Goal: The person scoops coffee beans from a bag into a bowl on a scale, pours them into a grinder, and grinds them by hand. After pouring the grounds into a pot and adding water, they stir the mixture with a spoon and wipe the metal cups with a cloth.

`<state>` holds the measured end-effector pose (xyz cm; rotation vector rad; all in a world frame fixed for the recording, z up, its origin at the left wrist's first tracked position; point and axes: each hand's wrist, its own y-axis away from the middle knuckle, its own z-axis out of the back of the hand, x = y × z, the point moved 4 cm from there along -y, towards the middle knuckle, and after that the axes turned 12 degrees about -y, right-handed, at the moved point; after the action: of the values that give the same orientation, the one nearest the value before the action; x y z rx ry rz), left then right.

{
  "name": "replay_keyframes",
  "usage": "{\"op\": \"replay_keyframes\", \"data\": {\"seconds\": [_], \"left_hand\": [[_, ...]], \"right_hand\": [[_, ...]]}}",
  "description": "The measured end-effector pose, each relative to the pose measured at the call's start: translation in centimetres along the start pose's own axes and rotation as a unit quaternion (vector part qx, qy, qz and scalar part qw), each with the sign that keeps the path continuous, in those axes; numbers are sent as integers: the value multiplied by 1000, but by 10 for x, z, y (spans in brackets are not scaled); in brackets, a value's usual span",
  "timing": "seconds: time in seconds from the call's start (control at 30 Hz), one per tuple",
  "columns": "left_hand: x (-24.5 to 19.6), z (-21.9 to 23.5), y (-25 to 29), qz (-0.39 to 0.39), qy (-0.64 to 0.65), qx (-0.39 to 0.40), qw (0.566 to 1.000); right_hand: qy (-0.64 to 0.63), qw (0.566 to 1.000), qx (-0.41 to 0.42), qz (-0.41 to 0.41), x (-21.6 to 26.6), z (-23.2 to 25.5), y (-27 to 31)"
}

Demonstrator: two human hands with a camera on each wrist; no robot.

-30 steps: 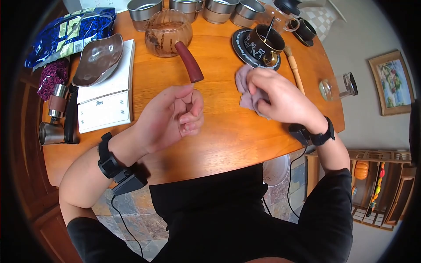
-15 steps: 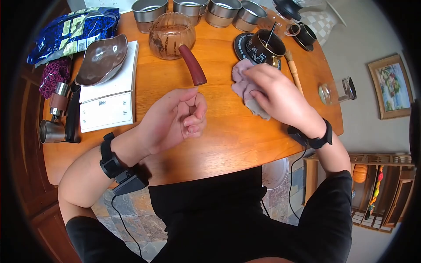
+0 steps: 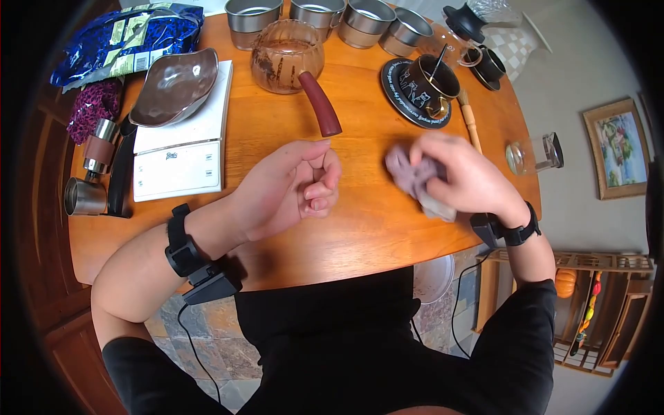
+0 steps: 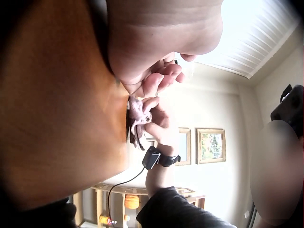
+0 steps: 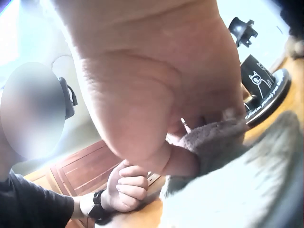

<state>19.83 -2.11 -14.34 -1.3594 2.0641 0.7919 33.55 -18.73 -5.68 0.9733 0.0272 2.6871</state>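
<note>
The right hand [image 3: 467,173] pinches a crumpled greyish-purple cloth [image 3: 409,173] at the right part of the wooden table, in front of a black cup [image 3: 425,79] on its black saucer [image 3: 394,90]. In the right wrist view the cloth [image 5: 228,175] hangs from the thumb and fingers. The left hand [image 3: 290,187] is held over the table, palm turned inward, its fingers loosely curled round nothing. Just beyond its fingertips is the dark red handle [image 3: 321,107] of a ribbed glass pot [image 3: 287,59]. The left wrist view shows the cloth [image 4: 138,118] in the right hand [image 4: 164,126].
A white scale [image 3: 180,169] carries a brown dish [image 3: 173,86] at the left, beside a blue bag [image 3: 131,45] and a hand grinder [image 3: 97,149]. Several metal cups line the far edge. A wooden-handled brush [image 3: 470,121] and a glass jar [image 3: 522,158] stand at the right.
The right hand has drawn the cloth away from the cup and saucer, towards the near edge, and bunched it more. The left hand keeps its loose curl. The head view has shifted slightly.
</note>
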Motion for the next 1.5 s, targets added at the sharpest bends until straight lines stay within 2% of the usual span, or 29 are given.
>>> {"op": "replay_keyframes", "data": {"seconds": [0.07,0.17,0.2,0.3,0.4,0.5,0.6,0.7,0.8,0.9,1.0,1.1,1.23,1.27,1.3,1.37,1.4,1.5], "left_hand": [[1,0,0,-1,3,6,1000],[1,1,-1,-3,10,20,1000],[2,1,-1,-3,11,20,1000],[1,1,0,0,11,6,1000],[0,-1,0,0,5,-4,1000],[-1,-1,1,1,2,-5,1000],[0,0,0,-1,1,-3,1000],[0,-1,0,-1,2,0,1000],[0,0,0,-3,1,3,1000],[1,0,0,-2,3,0,1000],[2,2,0,0,11,1,1000],[2,2,-1,1,16,0,1000],[2,3,-1,-8,21,18,1000],[2,4,-1,-9,20,21,1000],[2,4,-1,-10,20,24,999],[2,3,0,-8,22,22,999],[2,3,0,-7,23,18,1000],[1,2,-1,-5,13,10,1000]], "right_hand": [[42,995,-83,33,2,4,-4],[148,984,-63,75,-7,-5,-14],[157,986,-24,56,-5,-9,-20],[180,981,-38,59,-10,-12,-23],[167,977,-75,110,-3,-10,-19],[177,982,-33,49,-4,-5,-10],[155,978,51,-131,-8,-1,-4],[169,973,53,-148,-7,-2,-4],[166,985,5,-56,-6,-4,-3],[141,987,-45,64,-2,-6,-8],[69,991,-1,117,0,-12,-13],[22,992,51,116,6,-24,-2],[-153,980,120,36,4,-23,15],[-186,977,91,51,-6,-18,17],[-197,978,62,29,-17,-13,22],[-421,906,7,-29,-34,-8,26],[-471,875,33,-107,-45,-2,29],[-311,943,-79,-90,-44,-6,19]]}}
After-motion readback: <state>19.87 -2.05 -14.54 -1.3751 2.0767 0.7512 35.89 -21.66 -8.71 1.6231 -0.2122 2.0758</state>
